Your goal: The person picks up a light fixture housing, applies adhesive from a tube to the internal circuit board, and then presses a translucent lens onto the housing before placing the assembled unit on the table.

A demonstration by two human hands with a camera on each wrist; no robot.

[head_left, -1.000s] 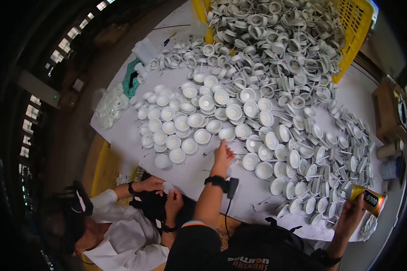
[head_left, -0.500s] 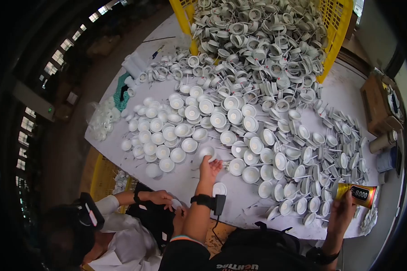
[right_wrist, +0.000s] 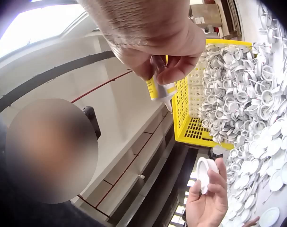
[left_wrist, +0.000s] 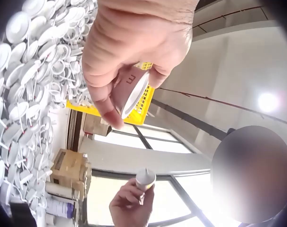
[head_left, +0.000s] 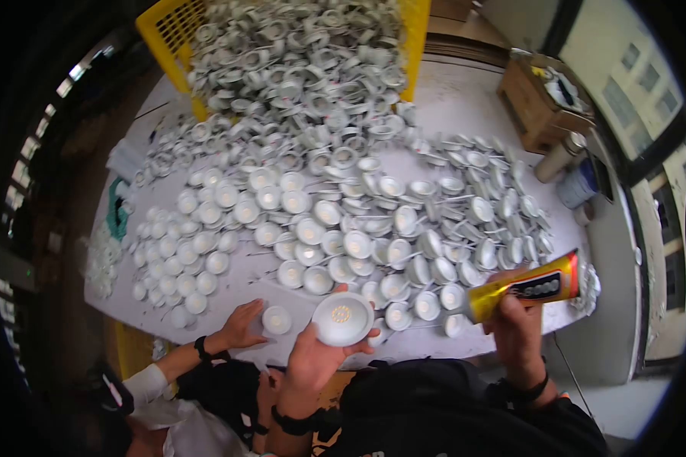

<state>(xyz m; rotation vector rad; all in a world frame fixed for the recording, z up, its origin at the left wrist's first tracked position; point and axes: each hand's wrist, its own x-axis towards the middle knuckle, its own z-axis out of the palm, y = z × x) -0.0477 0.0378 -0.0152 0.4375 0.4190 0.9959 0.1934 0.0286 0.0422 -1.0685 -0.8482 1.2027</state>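
Note:
My left hand (head_left: 318, 361) grips a white round downlight (head_left: 343, 318) by its rim, its dished face with a ring of yellowish LED dots turned up. In the left wrist view, fingers and thumb pinch the downlight (left_wrist: 130, 93) from both sides. My right hand (head_left: 517, 333) holds a yellow and black glue tube (head_left: 532, 289) marked 8000, off to the right. Its narrow nozzle (right_wrist: 168, 105) shows uncapped in the right wrist view. Close to my left hand, a single downlight (head_left: 277, 320) lies face up on the white table (head_left: 240, 286).
Another person's hand (head_left: 240, 326) reaches beside that single downlight. Many downlights (head_left: 358, 244) cover the table's middle. A yellow crate (head_left: 415, 57) heaped with white rings stands behind. A cardboard box (head_left: 537, 103), a flask (head_left: 560, 158) and a blue-white can (head_left: 578, 183) stand at right.
My left hand has picked up a downlight from the table and brought it close to my body. The glue tube has come inward and up. The view has turned right.

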